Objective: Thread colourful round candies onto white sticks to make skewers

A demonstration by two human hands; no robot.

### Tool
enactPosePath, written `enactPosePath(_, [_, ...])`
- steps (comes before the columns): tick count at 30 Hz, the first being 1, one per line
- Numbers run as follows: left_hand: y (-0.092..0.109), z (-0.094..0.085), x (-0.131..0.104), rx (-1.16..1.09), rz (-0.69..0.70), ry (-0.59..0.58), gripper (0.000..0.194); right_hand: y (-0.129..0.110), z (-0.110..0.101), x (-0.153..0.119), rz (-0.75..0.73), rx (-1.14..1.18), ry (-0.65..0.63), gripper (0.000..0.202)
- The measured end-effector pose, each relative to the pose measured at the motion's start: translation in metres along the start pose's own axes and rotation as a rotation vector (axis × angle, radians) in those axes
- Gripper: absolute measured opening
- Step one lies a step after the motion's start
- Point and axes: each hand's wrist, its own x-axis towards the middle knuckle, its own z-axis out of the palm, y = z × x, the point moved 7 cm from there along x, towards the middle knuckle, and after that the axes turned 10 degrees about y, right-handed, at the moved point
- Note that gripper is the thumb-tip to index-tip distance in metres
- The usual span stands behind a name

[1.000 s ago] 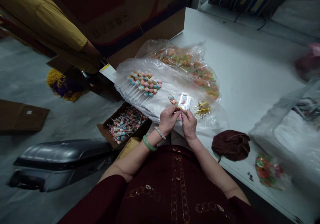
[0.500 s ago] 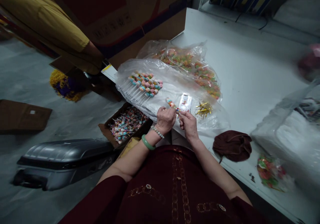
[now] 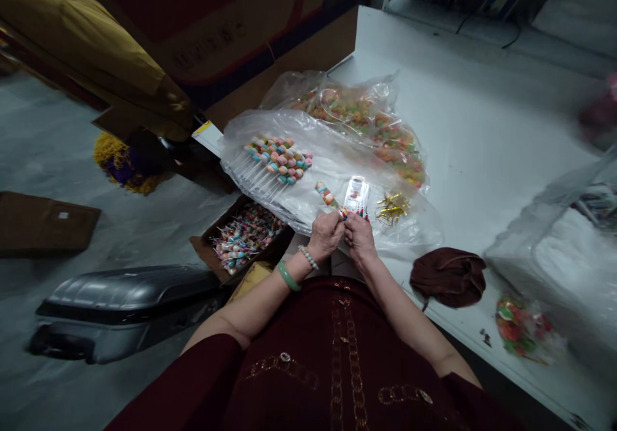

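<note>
My left hand (image 3: 326, 233), with a green bangle and a bead bracelet at the wrist, is closed on a candy skewer (image 3: 326, 194) whose pastel pieces stick out above the fingers. Touching it on the right, my right hand (image 3: 359, 235) is closed; small red and blue bits show at its fingertips, too small to name. Just beyond lies a clear-and-white packet (image 3: 357, 190), with gold twist ties (image 3: 393, 209) to its right. Several finished-looking candy skewers (image 3: 282, 160) lie in rows at the left on the plastic sheet (image 3: 332, 161).
An open box (image 3: 248, 235) of small wrapped sweets stands at the left, above a grey suitcase (image 3: 130, 290). Bags of colourful candy (image 3: 357, 110) lie behind the sheet. A brown cloth bundle (image 3: 448, 277) is at the right. A person in a yellow top (image 3: 96, 39) stands at upper left.
My right hand has drawn in against my left, its fingers more tightly folded. The candy skewer has shifted slightly left and shows more of its length.
</note>
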Motion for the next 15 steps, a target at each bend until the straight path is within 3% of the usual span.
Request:
enactPosePath(5, [-0.039,0.004,-0.011,-0.600,-0.650,0.103,0.018,0.004,0.001,-0.007,0.273,0.213,-0.112,0.028])
enactPosePath(9, [-0.034,0.011,0.002,-1.091,-0.891,0.011,0.037,0.008,0.011,-0.018,0.388,0.159,-0.264,0.027])
enactPosePath(11, [-0.030,0.013,0.008,-1.234,-0.989,-0.037,0.035,0.009,0.012,-0.021,0.322,0.062,-0.244,0.028])
enactPosePath(15, [-0.029,0.013,0.013,-1.357,-1.088,0.025,0.021,-0.008,0.002,-0.021,-0.082,-0.261,-0.033,0.032])
